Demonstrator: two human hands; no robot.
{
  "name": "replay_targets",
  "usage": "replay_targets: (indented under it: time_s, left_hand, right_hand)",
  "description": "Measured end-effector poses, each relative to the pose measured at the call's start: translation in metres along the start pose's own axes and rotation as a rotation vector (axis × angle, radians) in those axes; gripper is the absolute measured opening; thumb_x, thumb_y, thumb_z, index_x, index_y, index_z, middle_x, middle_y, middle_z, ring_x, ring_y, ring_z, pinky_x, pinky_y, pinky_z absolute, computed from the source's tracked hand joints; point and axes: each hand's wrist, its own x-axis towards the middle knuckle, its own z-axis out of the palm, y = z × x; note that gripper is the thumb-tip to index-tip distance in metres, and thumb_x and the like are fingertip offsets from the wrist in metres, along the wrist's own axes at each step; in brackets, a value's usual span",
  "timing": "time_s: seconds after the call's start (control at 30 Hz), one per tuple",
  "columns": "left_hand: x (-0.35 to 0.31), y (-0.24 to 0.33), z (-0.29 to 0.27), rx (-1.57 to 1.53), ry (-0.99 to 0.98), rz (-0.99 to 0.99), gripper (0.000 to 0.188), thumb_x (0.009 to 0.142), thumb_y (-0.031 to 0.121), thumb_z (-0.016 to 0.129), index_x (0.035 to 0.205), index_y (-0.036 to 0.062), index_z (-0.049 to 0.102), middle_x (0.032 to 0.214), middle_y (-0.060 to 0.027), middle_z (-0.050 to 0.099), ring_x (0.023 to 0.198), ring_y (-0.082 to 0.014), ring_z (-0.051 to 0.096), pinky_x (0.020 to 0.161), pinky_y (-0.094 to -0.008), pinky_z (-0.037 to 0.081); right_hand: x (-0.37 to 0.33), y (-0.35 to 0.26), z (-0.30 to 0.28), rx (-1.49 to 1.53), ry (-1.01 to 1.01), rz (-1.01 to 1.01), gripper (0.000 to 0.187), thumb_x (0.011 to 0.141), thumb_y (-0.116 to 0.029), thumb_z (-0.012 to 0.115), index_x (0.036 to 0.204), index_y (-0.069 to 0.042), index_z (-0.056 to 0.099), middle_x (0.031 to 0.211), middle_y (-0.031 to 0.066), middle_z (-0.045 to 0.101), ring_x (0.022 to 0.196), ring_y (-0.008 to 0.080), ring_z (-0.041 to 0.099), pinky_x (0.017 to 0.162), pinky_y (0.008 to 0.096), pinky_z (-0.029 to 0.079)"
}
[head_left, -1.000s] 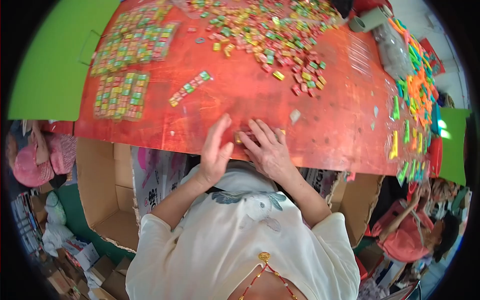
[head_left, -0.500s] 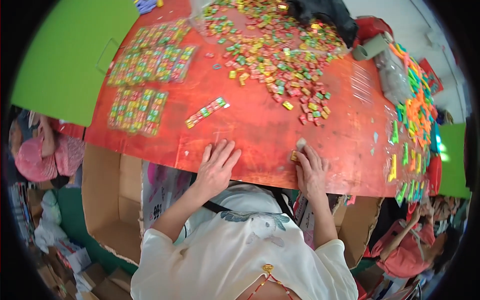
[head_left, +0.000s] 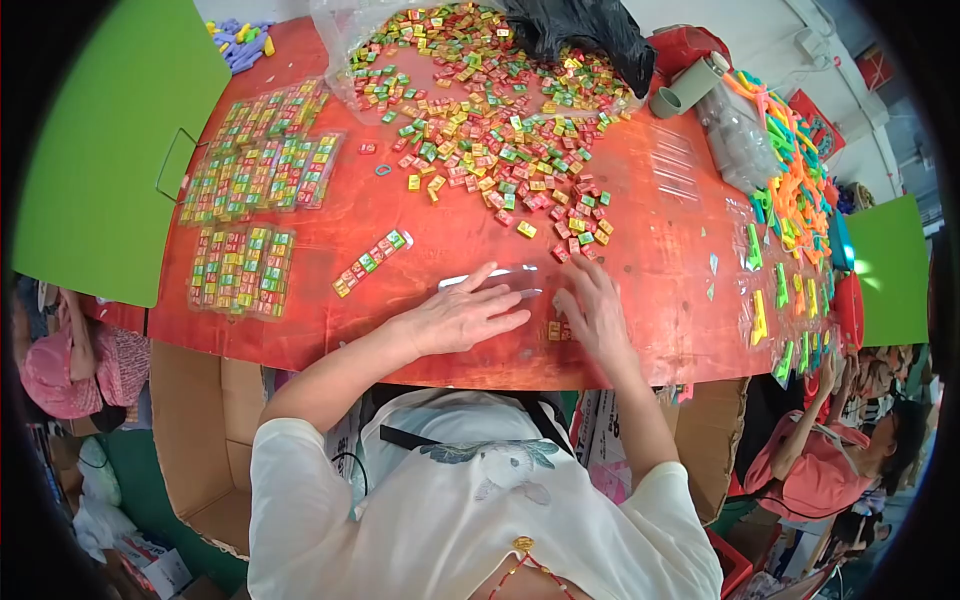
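From my remote seat, I see the left hand [head_left: 468, 318] with thumb and fingers apart, nearest a clear plastic strip [head_left: 522, 281]; whether it pinches it, I cannot tell. The strip's long axis runs left to right, its right end pointing toward the right hand [head_left: 598, 312]. That hand's fingers are parted, just beside a short row of blocks [head_left: 558, 331], also lying left to right.
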Motion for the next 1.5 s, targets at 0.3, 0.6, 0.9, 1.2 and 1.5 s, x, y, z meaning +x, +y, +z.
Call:
replay_targets:
  time_s: [0.3,0.6,0.9,1.2,1.5]
  left_hand:
    - [0.026,-0.043,0.002,0.033,0.395,-0.331,0.051,0.08,0.002,0.059,0.131,0.0043,0.058,0.14,-0.0187,0.053,0.131,-0.035,0.05,0.111,-0.0525,0.037]
    - [0.009,-0.046,-0.006,-0.066,0.286,-0.487,0.051,0.082,-0.001,0.058,0.133,0.0047,0.056,0.131,-0.016,0.057,0.118,-0.036,0.055,0.1,-0.0476,0.044]
    - [0.02,-0.039,-0.027,0.162,0.055,-0.671,0.05,0.084,0.013,0.065,0.133,0.0103,0.058,0.109,-0.0122,0.058,0.105,-0.029,0.057,0.083,-0.0435,0.041]
    - [0.015,-0.047,-0.025,0.218,0.008,-0.699,0.033,0.086,0.014,0.062,0.118,0.0114,0.064,0.102,-0.0119,0.059,0.101,-0.0291,0.059,0.083,-0.0444,0.04]
    - [0.031,-0.069,-0.027,0.159,0.185,-0.678,0.026,0.087,0.019,0.064,0.112,0.0101,0.063,0.101,-0.0141,0.06,0.099,-0.0327,0.062,0.082,-0.0483,0.046]
  right_hand:
    - [0.106,0.015,0.077,-0.168,0.088,-0.066,0.043,0.088,-0.014,0.063,0.129,-0.005,0.055,0.13,0.0156,0.057,0.118,0.0347,0.055,0.098,0.0466,0.044]
    - [0.075,0.006,0.045,0.068,-0.02,-0.156,0.027,0.088,-0.006,0.064,0.114,-0.007,0.067,0.119,0.0098,0.063,0.109,0.032,0.059,0.096,0.0444,0.044]
    - [0.069,-0.009,0.051,-0.371,0.031,-0.146,0.02,0.086,-0.022,0.068,0.101,-0.009,0.062,0.097,0.0091,0.059,0.095,0.0266,0.058,0.088,0.0438,0.041]
    - [0.077,-0.034,0.052,-0.228,0.065,-0.177,0.024,0.085,-0.017,0.069,0.107,-0.011,0.062,0.096,0.0091,0.06,0.092,0.0272,0.061,0.087,0.0435,0.042]
    - [0.074,-0.01,0.056,-0.286,0.047,-0.176,0.02,0.083,-0.02,0.069,0.098,-0.009,0.062,0.092,0.0089,0.059,0.089,0.0263,0.06,0.083,0.0418,0.042]
